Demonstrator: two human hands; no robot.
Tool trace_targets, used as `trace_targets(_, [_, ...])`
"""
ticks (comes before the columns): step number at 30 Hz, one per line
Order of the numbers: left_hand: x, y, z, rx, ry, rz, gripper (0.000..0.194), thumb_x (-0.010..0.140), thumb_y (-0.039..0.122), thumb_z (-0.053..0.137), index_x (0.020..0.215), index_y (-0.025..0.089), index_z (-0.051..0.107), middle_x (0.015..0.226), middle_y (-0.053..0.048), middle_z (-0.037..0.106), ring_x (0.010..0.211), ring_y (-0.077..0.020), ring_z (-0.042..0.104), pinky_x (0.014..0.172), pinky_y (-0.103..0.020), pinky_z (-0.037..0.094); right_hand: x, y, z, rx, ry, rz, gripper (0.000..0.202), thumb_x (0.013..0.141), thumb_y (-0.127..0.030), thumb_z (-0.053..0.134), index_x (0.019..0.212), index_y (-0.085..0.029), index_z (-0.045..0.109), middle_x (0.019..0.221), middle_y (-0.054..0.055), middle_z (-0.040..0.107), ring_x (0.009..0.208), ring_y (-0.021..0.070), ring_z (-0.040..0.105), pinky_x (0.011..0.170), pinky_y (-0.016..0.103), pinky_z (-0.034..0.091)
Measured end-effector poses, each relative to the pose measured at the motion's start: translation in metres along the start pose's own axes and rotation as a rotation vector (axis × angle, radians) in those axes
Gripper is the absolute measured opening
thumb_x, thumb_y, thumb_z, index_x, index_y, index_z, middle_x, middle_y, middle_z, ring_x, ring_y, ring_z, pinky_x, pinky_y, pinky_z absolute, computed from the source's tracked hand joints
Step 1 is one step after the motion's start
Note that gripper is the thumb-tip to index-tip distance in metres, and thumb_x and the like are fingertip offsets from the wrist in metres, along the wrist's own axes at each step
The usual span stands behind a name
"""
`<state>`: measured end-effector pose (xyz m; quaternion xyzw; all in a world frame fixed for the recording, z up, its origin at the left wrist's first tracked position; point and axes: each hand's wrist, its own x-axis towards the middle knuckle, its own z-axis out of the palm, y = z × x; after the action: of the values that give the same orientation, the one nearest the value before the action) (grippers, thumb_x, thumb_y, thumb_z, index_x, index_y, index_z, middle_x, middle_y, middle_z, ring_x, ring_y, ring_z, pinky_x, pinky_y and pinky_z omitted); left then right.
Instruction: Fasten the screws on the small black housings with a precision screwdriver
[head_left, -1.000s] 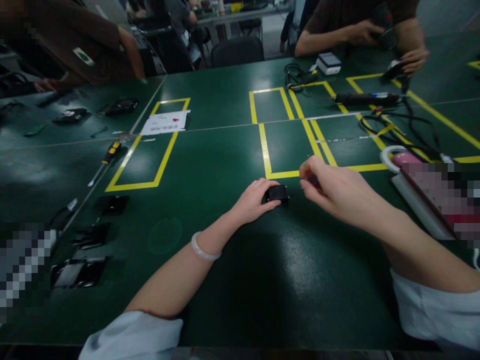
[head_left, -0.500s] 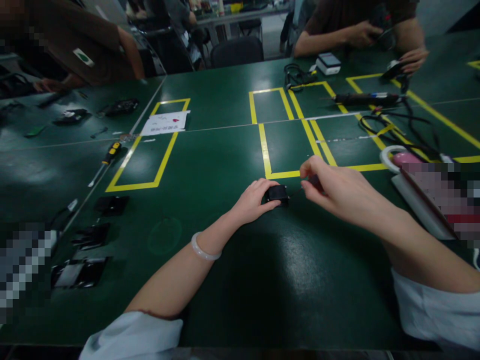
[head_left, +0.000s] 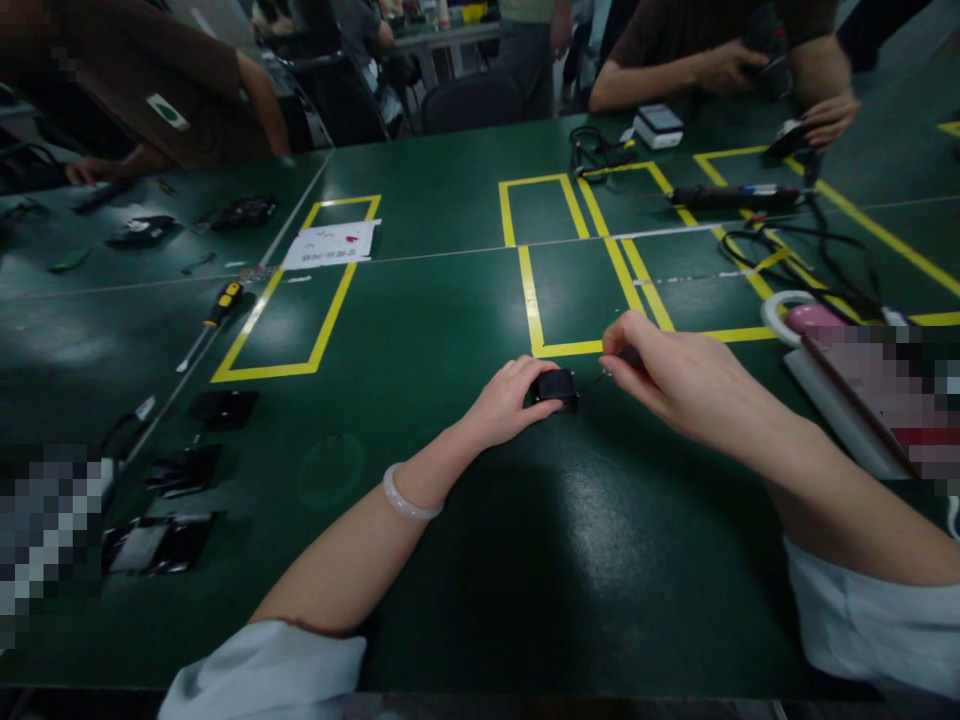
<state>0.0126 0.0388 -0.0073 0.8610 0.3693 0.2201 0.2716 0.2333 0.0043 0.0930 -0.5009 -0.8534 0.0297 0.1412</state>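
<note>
My left hand (head_left: 510, 403) wraps its fingers and thumb round a small black block-shaped part (head_left: 556, 386) resting on the green table. Small shiny points show at the block's right-hand corners. To its right, my right hand (head_left: 651, 362) is closed on the dark handle of a small screwdriver (head_left: 628, 357). Its thin shaft slants down to the left, toward the block's right side. Whether the tip touches the block I cannot tell. Most of the handle is hidden by my fingers.
Several black parts (head_left: 180, 470) lie at the left, below a yellow-and-black screwdriver (head_left: 223, 305). Yellow tape outlines (head_left: 532, 300) and a paper label (head_left: 330, 245) mark the table. A power screwdriver (head_left: 735, 197), cables (head_left: 832, 240) and a white tape roll (head_left: 780, 312) lie right. Co-workers sit opposite.
Both hands stay almost in place on the black part and the small screwdriver. In the background a standing person has come into view behind the chair.
</note>
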Motion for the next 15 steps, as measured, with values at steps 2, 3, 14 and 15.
trace_targets(2, [-0.0001, 0.0003, -0.0002, -0.004, 0.003, 0.003, 0.038, 0.091, 0.04, 0.056, 0.123, 0.02, 0.051, 0.116, -0.008, 0.057, 0.109, -0.0235, 0.053, 0.096, -0.037, 0.043, -0.0003, 0.0008, -0.0014, -0.017, -0.002, -0.007, 0.016, 0.094, -0.032, 0.041, 0.098, -0.019, 0.049, 0.072, 0.001, 0.062, 0.057, 0.0148, 0.054, 0.052, 0.026, 0.03])
trace_targets(3, [-0.0002, 0.0005, -0.0004, -0.007, 0.004, 0.005, 0.038, 0.091, 0.04, 0.056, 0.123, 0.02, 0.05, 0.116, -0.008, 0.057, 0.11, -0.0231, 0.053, 0.096, -0.037, 0.042, -0.0003, 0.0009, -0.0021, -0.025, -0.005, -0.006, 0.015, 0.093, -0.032, 0.041, 0.096, -0.019, 0.049, 0.071, 0.001, 0.062, 0.057, 0.0147, 0.054, 0.052, 0.026, 0.029])
trace_targets(14, [-0.0001, -0.0001, -0.0002, 0.0, 0.006, 0.012, 0.039, 0.09, 0.041, 0.057, 0.122, 0.019, 0.051, 0.115, -0.008, 0.057, 0.109, -0.0234, 0.053, 0.095, -0.036, 0.043, -0.0006, -0.0006, 0.0008, -0.056, -0.001, -0.006, 0.016, 0.094, -0.033, 0.04, 0.095, -0.02, 0.05, 0.069, 0.001, 0.063, 0.056, 0.0153, 0.055, 0.051, 0.026, 0.027])
trace_targets(15, [0.0, 0.0001, -0.0003, 0.0, 0.005, 0.011, 0.038, 0.091, 0.04, 0.057, 0.122, 0.019, 0.051, 0.115, -0.008, 0.057, 0.109, -0.0234, 0.053, 0.095, -0.036, 0.043, -0.0007, -0.0008, 0.001, -0.046, 0.002, -0.011, 0.015, 0.093, -0.031, 0.041, 0.097, -0.02, 0.05, 0.07, 0.001, 0.063, 0.057, 0.0152, 0.055, 0.051, 0.026, 0.028])
